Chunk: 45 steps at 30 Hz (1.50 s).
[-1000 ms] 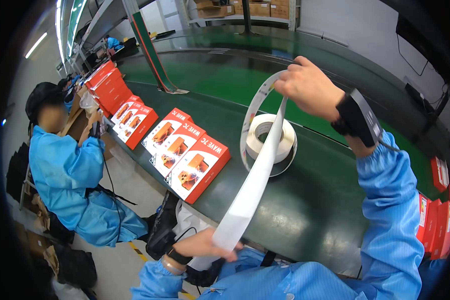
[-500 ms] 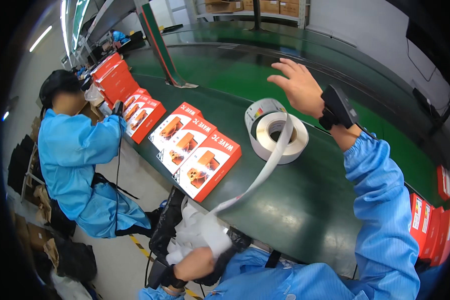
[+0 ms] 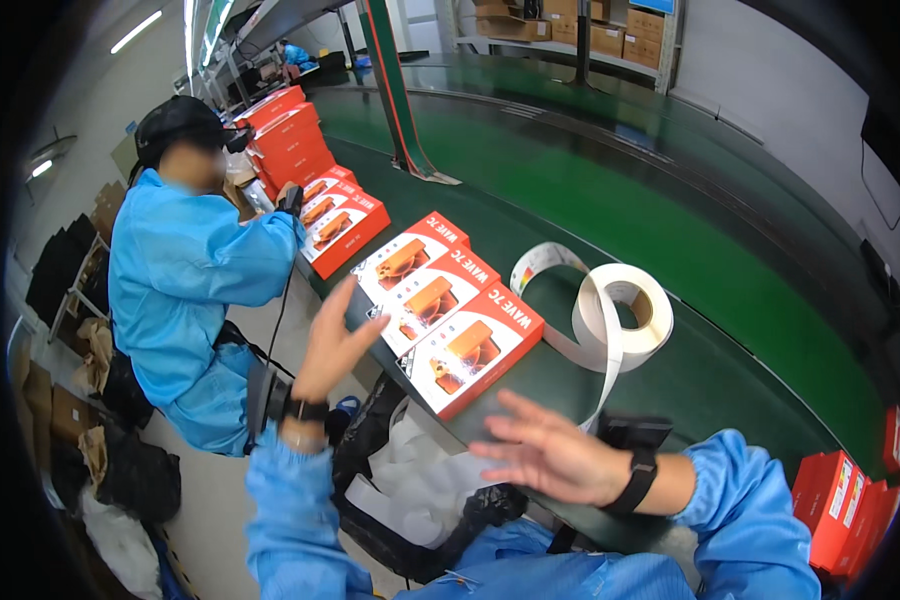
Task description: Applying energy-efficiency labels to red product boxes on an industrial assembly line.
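Note:
My left hand (image 3: 335,345) is raised with fingers spread, empty, at the table's near edge beside a row of three red product boxes (image 3: 440,315). Lower down, my right hand (image 3: 545,450) is blurred and open, palm down, holding nothing, just in front of the nearest red box. A white roll of label tape (image 3: 625,320) lies on the dark green table (image 3: 670,380), with a loose strip curling out from it toward my right wrist. White backing paper (image 3: 420,480) hangs into a black bag below the table edge.
A person in a blue coat (image 3: 185,270) sits to my left at the same table. More red boxes (image 3: 330,215) lie by that person, and others (image 3: 840,505) stand at the far right. A green conveyor belt (image 3: 610,170) runs behind.
My right hand let go of the tape strip and dropped from above the roll to the near edge. My left hand released the strip and rose open. The strip fell onto the table.

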Each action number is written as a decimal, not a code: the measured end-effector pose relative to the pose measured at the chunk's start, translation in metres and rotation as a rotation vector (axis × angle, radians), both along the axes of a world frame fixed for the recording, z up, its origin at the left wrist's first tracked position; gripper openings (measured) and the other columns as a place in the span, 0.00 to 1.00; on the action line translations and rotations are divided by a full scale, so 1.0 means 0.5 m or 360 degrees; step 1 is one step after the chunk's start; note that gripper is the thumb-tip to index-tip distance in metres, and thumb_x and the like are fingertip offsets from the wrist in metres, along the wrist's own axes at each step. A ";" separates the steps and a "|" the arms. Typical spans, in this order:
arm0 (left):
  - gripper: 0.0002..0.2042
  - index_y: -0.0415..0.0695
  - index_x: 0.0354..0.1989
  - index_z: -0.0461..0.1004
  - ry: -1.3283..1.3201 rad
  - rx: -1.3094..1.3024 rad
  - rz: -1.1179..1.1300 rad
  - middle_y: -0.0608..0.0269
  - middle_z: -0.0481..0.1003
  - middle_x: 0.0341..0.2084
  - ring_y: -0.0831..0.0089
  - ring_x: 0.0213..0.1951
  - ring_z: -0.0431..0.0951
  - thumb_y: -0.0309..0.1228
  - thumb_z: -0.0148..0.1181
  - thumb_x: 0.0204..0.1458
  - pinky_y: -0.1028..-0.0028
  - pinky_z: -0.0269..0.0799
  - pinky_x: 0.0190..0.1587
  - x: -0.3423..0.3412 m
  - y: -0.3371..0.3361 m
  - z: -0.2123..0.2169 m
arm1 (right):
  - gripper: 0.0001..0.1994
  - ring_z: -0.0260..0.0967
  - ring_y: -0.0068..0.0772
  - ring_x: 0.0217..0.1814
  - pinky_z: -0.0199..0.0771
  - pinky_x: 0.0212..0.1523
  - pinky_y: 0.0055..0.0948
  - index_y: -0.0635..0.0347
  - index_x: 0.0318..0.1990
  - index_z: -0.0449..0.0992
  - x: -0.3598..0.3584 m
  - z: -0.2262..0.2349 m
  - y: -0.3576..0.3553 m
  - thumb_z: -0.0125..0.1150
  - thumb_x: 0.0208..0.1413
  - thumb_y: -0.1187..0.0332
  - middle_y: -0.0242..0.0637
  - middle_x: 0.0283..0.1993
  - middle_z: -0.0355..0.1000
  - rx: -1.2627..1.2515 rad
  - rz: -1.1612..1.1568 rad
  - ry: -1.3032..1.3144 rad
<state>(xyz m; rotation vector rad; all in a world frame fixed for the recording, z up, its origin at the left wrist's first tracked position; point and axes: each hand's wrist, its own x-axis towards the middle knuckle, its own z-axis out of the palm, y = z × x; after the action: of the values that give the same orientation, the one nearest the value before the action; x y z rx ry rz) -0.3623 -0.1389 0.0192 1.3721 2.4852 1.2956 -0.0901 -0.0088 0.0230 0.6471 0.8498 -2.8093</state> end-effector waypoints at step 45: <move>0.26 0.76 0.57 0.59 0.1568 0.0968 -0.1113 0.64 0.56 0.57 0.54 0.52 0.60 0.44 0.56 0.47 0.57 0.65 0.43 0.584 0.102 -0.073 | 0.20 0.68 0.33 0.48 0.71 0.47 0.34 0.56 0.47 0.68 0.470 -0.253 0.387 0.44 0.58 0.52 0.36 0.47 0.69 0.0339 -0.1843 0.0940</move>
<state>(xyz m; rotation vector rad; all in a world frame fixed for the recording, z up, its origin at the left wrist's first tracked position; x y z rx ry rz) -0.0705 -0.0877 -0.0175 3.2464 1.5017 1.4093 0.1450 0.1844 -0.1037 0.3728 1.1213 -4.1328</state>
